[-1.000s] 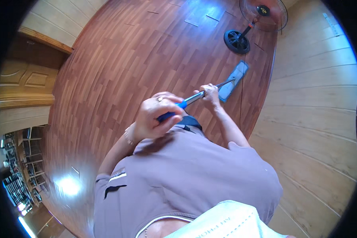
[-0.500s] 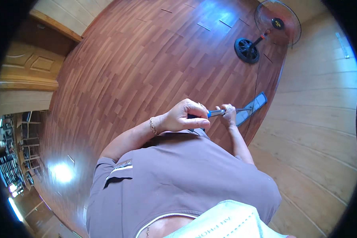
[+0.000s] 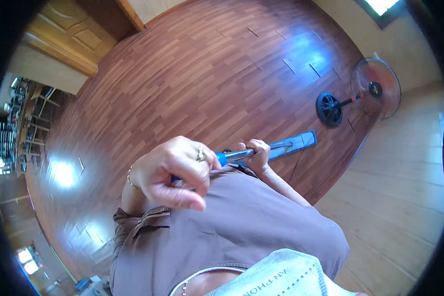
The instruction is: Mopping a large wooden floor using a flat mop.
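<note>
A flat mop with a silver pole and blue grip crosses in front of my body. Closed around the grip end is my left hand, with a ring and a chain bracelet on it; it looks large and near the camera. My right hand grips the metal pole lower down, towards the mop head. The long grey-blue mop head lies on the wooden floor, to the right of my right hand. Part of the head is hidden behind that hand.
A black pedestal fan stands at the far right near the pale panelled wall. A wooden door is at the far left. Wooden racks with stacked items line the left side.
My left hand has moved left and closer to the camera with the grip end. The mop head and my right hand have shifted left in view. The view has turned, moving the fan lower right.
</note>
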The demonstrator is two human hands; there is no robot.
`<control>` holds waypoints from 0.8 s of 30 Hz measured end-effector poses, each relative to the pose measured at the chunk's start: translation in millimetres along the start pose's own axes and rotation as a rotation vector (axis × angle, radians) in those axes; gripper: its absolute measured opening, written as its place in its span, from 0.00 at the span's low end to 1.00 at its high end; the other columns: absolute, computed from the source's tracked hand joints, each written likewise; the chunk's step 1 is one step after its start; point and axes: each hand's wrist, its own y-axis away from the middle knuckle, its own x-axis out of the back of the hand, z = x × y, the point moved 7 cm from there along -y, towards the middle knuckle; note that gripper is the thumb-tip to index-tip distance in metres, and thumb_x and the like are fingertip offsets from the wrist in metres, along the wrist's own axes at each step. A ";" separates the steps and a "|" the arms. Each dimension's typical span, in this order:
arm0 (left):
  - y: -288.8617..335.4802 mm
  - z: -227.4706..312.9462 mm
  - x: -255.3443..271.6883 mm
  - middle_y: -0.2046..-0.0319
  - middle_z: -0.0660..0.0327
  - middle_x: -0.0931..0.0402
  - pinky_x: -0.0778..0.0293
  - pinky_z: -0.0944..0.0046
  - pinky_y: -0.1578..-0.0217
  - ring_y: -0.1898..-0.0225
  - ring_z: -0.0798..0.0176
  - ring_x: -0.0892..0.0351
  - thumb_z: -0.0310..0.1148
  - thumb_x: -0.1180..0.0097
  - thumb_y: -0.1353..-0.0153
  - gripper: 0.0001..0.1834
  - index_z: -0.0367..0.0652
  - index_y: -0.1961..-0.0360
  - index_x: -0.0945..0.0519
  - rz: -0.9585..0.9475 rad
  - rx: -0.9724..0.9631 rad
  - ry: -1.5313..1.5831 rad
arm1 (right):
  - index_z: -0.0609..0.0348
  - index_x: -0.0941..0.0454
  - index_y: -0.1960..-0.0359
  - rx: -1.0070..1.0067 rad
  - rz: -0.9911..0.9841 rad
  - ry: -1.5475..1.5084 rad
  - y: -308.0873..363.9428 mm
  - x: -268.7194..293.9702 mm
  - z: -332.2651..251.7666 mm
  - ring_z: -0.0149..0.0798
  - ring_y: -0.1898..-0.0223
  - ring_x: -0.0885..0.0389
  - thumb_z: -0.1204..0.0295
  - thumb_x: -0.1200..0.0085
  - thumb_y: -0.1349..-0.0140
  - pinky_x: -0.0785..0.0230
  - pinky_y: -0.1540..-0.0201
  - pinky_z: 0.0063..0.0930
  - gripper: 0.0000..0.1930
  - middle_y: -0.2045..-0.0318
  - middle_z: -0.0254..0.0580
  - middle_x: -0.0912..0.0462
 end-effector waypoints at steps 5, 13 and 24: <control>29.2 22.1 6.8 0.86 0.64 0.27 0.26 0.56 0.60 0.81 0.62 0.25 0.43 0.32 0.50 0.17 0.41 0.82 0.20 0.154 0.048 -0.145 | 0.55 0.33 0.89 0.164 -0.104 -0.132 -46.5 -43.6 -24.4 0.47 0.82 0.26 0.70 0.36 0.50 0.36 0.76 0.38 0.18 0.87 0.42 0.28; 54.7 -33.7 46.9 0.87 0.62 0.34 0.30 0.58 0.61 0.82 0.59 0.33 0.32 0.33 0.48 0.16 0.41 0.85 0.26 0.780 0.259 -0.278 | 0.55 0.36 0.89 0.328 -0.452 -0.236 -136.5 -142.7 33.0 0.51 0.81 0.29 0.69 0.35 0.52 0.40 0.74 0.41 0.20 0.88 0.43 0.32; 71.0 -41.4 49.1 0.88 0.65 0.34 0.29 0.58 0.62 0.82 0.60 0.30 0.28 0.32 0.49 0.15 0.45 0.84 0.28 0.979 0.342 -0.704 | 0.58 0.34 0.86 0.515 -0.943 -0.364 -175.0 -259.2 -3.4 0.56 0.76 0.26 0.60 0.34 0.52 0.37 0.75 0.45 0.21 0.83 0.49 0.27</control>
